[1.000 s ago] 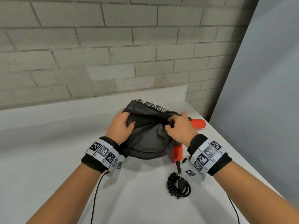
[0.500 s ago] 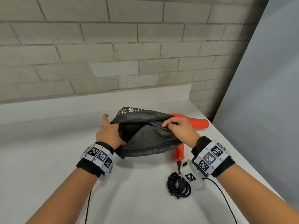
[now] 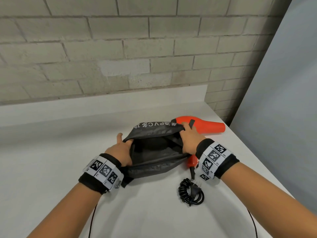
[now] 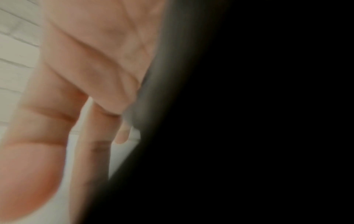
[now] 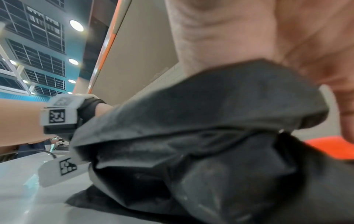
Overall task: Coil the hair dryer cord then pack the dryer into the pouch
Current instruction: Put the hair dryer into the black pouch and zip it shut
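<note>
White desk (image 3: 51,169), matte, lit from above. Nearest: coiled black cord (image 3: 190,193) with plug, lying on the desk just right of centre. Behind it, dark grey pouch (image 3: 154,162) on the desk, mouth spread open. Left hand (image 3: 120,150) grips the pouch's left rim; right hand (image 3: 188,140) pinches the right rim. Orange dryer (image 3: 207,126) lies outside the pouch, behind it, nozzle pointing right. Beyond: pale brick wall (image 3: 120,48); grey panel (image 3: 283,100) at right.
</note>
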### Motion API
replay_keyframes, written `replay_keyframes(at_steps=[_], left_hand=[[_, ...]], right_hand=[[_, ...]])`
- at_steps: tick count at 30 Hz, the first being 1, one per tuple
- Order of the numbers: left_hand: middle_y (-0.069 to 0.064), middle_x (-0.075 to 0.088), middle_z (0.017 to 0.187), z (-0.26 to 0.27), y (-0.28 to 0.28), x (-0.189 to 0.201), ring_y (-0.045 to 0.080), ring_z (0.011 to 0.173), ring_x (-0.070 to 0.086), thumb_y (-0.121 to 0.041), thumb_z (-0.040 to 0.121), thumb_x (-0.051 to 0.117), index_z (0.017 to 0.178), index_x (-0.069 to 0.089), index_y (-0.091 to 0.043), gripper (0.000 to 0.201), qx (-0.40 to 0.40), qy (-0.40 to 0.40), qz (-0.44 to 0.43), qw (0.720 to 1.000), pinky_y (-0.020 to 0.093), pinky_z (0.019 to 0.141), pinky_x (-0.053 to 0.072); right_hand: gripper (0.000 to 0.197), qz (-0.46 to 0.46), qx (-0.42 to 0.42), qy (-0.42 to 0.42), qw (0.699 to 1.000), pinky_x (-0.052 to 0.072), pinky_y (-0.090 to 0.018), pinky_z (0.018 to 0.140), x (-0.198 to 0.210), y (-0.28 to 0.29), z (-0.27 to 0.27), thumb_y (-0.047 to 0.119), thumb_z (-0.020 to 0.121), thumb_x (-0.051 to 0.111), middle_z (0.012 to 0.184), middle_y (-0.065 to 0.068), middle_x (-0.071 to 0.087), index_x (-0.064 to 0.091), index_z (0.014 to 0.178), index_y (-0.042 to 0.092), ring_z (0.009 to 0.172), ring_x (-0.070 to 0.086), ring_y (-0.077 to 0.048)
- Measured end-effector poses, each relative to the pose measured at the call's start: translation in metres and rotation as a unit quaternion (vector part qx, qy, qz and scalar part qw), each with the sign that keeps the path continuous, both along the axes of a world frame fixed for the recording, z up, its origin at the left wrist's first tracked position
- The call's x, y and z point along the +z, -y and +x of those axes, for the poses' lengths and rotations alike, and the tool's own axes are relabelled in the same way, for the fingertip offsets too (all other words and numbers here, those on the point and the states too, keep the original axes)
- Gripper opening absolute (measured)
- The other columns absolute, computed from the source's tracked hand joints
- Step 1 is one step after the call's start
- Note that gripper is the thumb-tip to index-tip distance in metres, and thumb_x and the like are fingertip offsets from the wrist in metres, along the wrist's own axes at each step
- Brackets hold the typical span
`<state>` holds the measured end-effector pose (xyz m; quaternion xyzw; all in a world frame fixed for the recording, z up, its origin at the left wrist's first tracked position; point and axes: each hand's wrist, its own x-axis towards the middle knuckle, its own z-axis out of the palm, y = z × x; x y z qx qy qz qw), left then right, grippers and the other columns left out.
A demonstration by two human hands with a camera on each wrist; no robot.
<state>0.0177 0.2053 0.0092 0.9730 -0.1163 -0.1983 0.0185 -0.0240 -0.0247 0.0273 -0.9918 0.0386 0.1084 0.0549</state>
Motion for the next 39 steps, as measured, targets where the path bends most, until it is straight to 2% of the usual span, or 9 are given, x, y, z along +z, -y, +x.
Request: replay_keyframes(at_steps=[8, 13, 16, 20, 23, 26, 31, 35, 39], left_hand=[[0.01, 0.022, 0.141, 0.01, -0.01, -0.001, 0.034, 0.114, 0.051, -0.015, 0.068, 0.073, 0.14, 0.025, -0.022, 0.087, 0.017, 0.0, -0.075, 0.997, 0.037, 0.097, 0.045], [0.018, 0.045, 0.132, 0.02, -0.021, 0.007, 0.034, 0.117, 0.047, -0.01, 0.07, 0.068, 0.141, 0.024, -0.015, 0.084, 0.077, 0.027, -0.183, 0.98, 0.034, 0.093, 0.042], [0.02, 0.043, 0.133, 0.025, -0.027, 0.008, 0.036, 0.118, 0.046, -0.011, 0.072, 0.066, 0.142, 0.021, -0.014, 0.083, 0.117, 0.041, -0.199, 0.972, 0.037, 0.095, 0.041], [0.023, 0.036, 0.132, 0.028, -0.026, 0.003, 0.038, 0.119, 0.043, -0.007, 0.074, 0.063, 0.138, 0.035, -0.019, 0.071, 0.143, 0.069, -0.261, 0.952, 0.037, 0.103, 0.036], [0.022, 0.035, 0.132, 0.025, -0.019, 0.0, 0.035, 0.123, 0.04, -0.003, 0.074, 0.06, 0.129, 0.048, -0.018, 0.058, 0.147, 0.124, -0.336, 0.922, 0.034, 0.107, 0.031], [0.018, 0.034, 0.135, 0.025, -0.013, -0.001, 0.035, 0.123, 0.041, -0.008, 0.074, 0.064, 0.138, 0.034, -0.015, 0.071, 0.132, 0.105, -0.333, 0.928, 0.035, 0.105, 0.033], [0.014, 0.029, 0.141, 0.026, -0.01, -0.005, 0.035, 0.125, 0.039, -0.013, 0.071, 0.07, 0.145, 0.009, -0.021, 0.097, 0.101, 0.023, -0.269, 0.958, 0.04, 0.101, 0.039], [0.013, 0.028, 0.144, 0.027, -0.01, -0.008, 0.035, 0.122, 0.042, -0.006, 0.073, 0.059, 0.145, 0.003, -0.026, 0.093, 0.082, 0.002, -0.253, 0.964, 0.041, 0.099, 0.042], [0.015, 0.033, 0.141, 0.03, -0.005, -0.009, 0.036, 0.118, 0.045, -0.004, 0.073, 0.058, 0.145, 0.005, -0.027, 0.092, 0.069, -0.009, -0.267, 0.961, 0.041, 0.095, 0.044]], right_hand=[[0.061, 0.071, 0.033, -0.099, 0.992, 0.04, -0.033, 0.099, -0.005, 0.011, 0.004, 0.033, 0.079, 0.066, 0.128, -0.005, 0.041, 0.044, 0.133, 0.016, 0.118, 0.044, -0.027], [0.018, 0.312, 0.006, 0.035, 0.949, 0.038, -0.002, 0.074, 0.0, 0.028, 0.004, 0.008, 0.084, 0.059, 0.088, 0.01, 0.059, 0.069, 0.099, 0.007, 0.087, 0.053, -0.008], [0.022, 0.282, -0.102, 0.106, 0.948, 0.038, -0.013, 0.063, -0.013, 0.042, 0.009, 0.0, 0.079, 0.05, 0.111, -0.011, 0.057, 0.061, 0.084, 0.018, 0.089, 0.051, -0.02], [0.056, 0.165, -0.121, -0.076, 0.976, 0.045, -0.028, 0.079, -0.016, 0.043, -0.002, 0.025, 0.087, 0.055, 0.137, -0.019, 0.034, 0.031, 0.137, 0.026, 0.112, 0.049, -0.033], [0.063, 0.205, -0.119, -0.135, 0.962, 0.053, -0.034, 0.075, -0.021, 0.035, -0.005, 0.034, 0.09, 0.052, 0.142, -0.015, 0.039, 0.018, 0.143, 0.029, 0.095, 0.06, -0.03], [0.05, 0.202, -0.116, -0.129, 0.964, 0.054, -0.037, 0.08, -0.026, 0.034, -0.002, 0.028, 0.089, 0.054, 0.136, -0.012, 0.046, 0.034, 0.134, 0.026, 0.097, 0.059, -0.029], [0.028, 0.271, -0.155, -0.108, 0.944, 0.052, -0.03, 0.057, -0.03, 0.042, 0.002, 0.014, 0.079, 0.065, 0.106, -0.004, 0.049, 0.046, 0.096, 0.025, 0.085, 0.056, -0.027], [0.029, 0.348, -0.215, -0.07, 0.91, 0.055, -0.046, 0.079, -0.034, 0.055, 0.001, 0.008, 0.075, 0.069, 0.087, 0.001, 0.046, 0.047, 0.084, 0.024, 0.094, 0.058, -0.032], [0.03, 0.422, -0.256, 0.0, 0.869, 0.058, -0.05, 0.069, -0.03, 0.07, -0.003, 0.004, 0.075, 0.07, 0.089, 0.0, 0.044, 0.048, 0.083, 0.023, 0.085, 0.06, -0.032]])
